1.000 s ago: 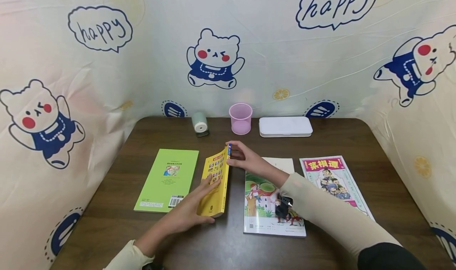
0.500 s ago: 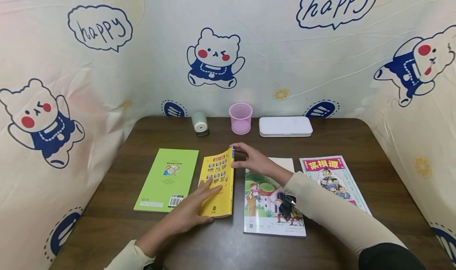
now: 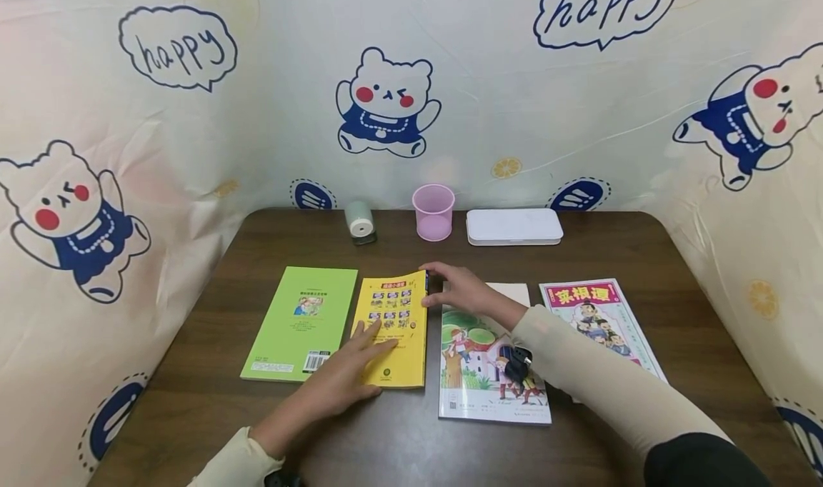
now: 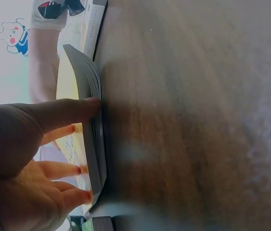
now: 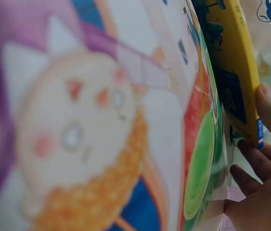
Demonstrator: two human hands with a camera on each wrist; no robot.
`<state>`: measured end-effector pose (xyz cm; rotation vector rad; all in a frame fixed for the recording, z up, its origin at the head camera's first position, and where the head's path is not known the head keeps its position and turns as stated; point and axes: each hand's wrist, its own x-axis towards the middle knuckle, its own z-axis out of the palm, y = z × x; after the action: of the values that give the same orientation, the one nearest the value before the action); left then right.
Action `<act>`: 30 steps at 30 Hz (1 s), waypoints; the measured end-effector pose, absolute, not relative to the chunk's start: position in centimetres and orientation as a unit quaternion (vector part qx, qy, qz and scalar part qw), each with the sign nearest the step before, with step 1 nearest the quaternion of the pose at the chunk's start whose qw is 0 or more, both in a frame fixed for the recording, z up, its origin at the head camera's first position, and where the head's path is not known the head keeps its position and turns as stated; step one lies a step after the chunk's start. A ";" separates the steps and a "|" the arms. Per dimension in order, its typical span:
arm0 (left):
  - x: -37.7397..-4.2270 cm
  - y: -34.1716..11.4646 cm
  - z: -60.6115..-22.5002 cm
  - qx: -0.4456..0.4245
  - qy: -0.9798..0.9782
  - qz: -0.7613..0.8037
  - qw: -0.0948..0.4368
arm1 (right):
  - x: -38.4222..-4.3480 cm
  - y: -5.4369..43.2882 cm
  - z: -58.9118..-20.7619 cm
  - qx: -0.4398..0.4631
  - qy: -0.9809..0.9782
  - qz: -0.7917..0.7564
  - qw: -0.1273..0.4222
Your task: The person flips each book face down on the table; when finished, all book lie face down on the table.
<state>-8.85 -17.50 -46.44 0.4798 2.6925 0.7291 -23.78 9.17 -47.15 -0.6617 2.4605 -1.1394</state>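
Right grip (image 3: 461,290) pinched a yellow paperback (image 3: 408,340), left grip (image 3: 343,373) spread upon it; a translucent pink round cup (image 3: 434,214) stood beyond.

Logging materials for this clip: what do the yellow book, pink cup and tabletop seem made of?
Yellow book: paper, smooth cover; page layers show at its edge. Pink cup: probably plastic, smooth; evenly coloured. Tabletop: wood or laminate, soft sheen; brown streaked grain.

Bear-print cloth (image 3: 489,101) behind brown table (image 3: 398,444)
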 end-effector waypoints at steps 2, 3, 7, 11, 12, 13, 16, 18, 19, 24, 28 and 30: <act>-9.0 -17.3 -46.5 0.164 0.944 0.241 0.156 | -23.9 9.1 -47.3 -0.232 0.875 -0.388 0.174; -9.0 -17.3 -46.6 0.162 0.945 0.238 0.157 | -24.0 9.1 -47.5 -0.232 0.879 -0.378 0.173; -9.3 -17.1 -46.7 0.158 0.947 0.229 0.160 | -24.1 8.8 -47.9 -0.234 0.892 -0.346 0.173; -9.4 -17.1 -46.5 0.162 0.948 0.223 0.158 | -24.5 8.5 -48.0 -0.236 0.897 -0.334 0.169; -9.5 -17.0 -46.5 0.164 0.948 0.223 0.157 | -24.6 8.5 -48.1 -0.236 0.897 -0.332 0.169; -9.5 -17.0 -46.5 0.167 0.948 0.221 0.155 | -24.7 8.5 -48.1 -0.238 0.899 -0.328 0.168; -9.5 -16.9 -46.5 0.175 0.949 0.214 0.153 | -25.0 8.6 -48.3 -0.244 0.903 -0.313 0.165; -9.6 -16.8 -46.5 0.177 0.950 0.205 0.154 | -25.1 8.7 -48.3 -0.249 0.904 -0.308 0.160; -9.6 -16.8 -46.5 0.178 0.951 0.200 0.154 | -25.1 8.7 -48.4 -0.251 0.905 -0.306 0.158; -9.8 -16.6 -46.2 0.180 0.952 0.186 0.161 | -25.2 8.7 -48.4 -0.251 0.903 -0.314 0.154; -10.0 -16.5 -46.1 0.181 0.951 0.181 0.173 | -25.2 8.8 -48.4 -0.238 0.900 -0.324 0.167; -10.0 -16.4 -46.1 0.181 0.950 0.178 0.180 | -25.1 8.7 -48.4 -0.234 0.900 -0.325 0.172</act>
<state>-10.04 -16.40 -46.08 0.5114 2.6850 0.5038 -25.12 8.75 -48.45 -0.6641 2.5535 -0.9223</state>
